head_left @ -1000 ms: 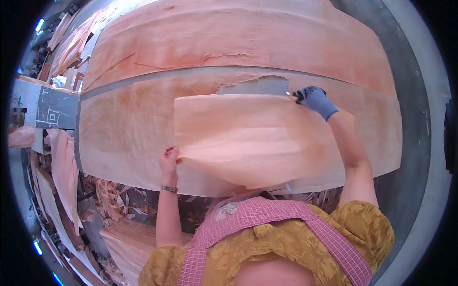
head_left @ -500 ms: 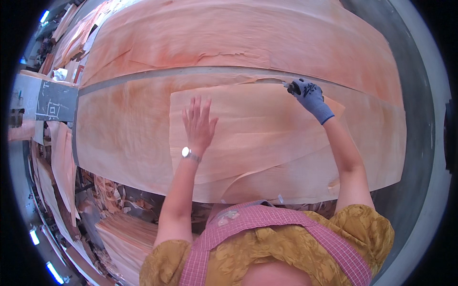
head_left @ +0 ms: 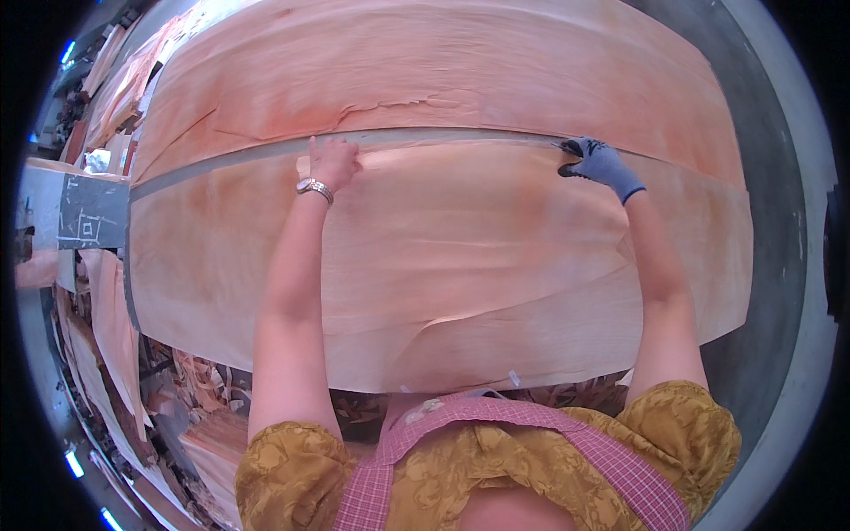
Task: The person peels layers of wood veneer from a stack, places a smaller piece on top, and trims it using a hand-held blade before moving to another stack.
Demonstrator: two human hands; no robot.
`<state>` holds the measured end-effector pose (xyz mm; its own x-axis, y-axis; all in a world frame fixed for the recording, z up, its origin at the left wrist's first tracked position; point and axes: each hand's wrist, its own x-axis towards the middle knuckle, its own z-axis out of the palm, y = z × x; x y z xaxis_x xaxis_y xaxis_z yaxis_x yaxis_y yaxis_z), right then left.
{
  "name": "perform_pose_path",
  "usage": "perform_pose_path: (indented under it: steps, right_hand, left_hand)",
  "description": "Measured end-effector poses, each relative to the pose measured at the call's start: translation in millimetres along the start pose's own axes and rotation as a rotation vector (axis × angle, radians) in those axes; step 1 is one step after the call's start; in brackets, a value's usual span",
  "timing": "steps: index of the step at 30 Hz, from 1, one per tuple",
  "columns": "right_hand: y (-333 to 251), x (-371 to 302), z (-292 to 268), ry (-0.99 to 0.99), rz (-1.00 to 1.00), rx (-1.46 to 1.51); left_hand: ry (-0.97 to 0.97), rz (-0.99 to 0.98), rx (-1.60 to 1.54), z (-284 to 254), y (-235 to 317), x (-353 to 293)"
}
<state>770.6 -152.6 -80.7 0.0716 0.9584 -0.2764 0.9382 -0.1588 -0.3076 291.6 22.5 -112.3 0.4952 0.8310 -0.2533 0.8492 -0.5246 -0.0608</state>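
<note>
A thin, pale pinkish wood veneer sheet (head_left: 460,212) lies over a larger veneer sheet (head_left: 212,230) on the table. My bare left hand (head_left: 333,163), with a watch on its wrist, is at the top sheet's far left corner. Its fingers are mostly curled at that edge, the index finger pointing away. My right hand (head_left: 598,165) wears a blue-grey glove with dark fingertips. It is closed around a small dark tool with a metal tip (head_left: 561,145), beside the far edge of the sheets. Most of the tool is hidden in the glove.
Beyond a narrow grey gap (head_left: 425,135) lies another large veneer sheet (head_left: 496,62), with a torn, lifted flap. A grey board (head_left: 93,211) with white markings adjoins the table at the left. Veneer scraps (head_left: 204,380) and a stack of sheets (head_left: 217,442) lie below its near left edge.
My left hand has moved forward and left from the sheet's surface to its far corner, its fingers now curled. The top sheet's far left edge has shifted forward. My right hand has moved slightly right.
</note>
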Motion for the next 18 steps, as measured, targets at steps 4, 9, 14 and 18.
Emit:
perform_pose_path:
  steps: [4,9,14,18]
  right_hand:
    - [39,16,-22,-0.381,0.160,0.165]
    - [-10,2,-37,-0.418,0.168,0.471]
    - [14,-15,-27,-0.667,0.276,0.732]
    - [33,-39,-20,-0.656,0.296,0.541]
  left_hand:
    - [-0.097,-0.039,0.168,-10,-3,20]
    - [0.025,-0.050,0.057,-21,-17,14]
    - [0.440,0.168,-0.088,-25,-27,-15]
    - [0.499,0.200,-0.095,-35,-35,-50]
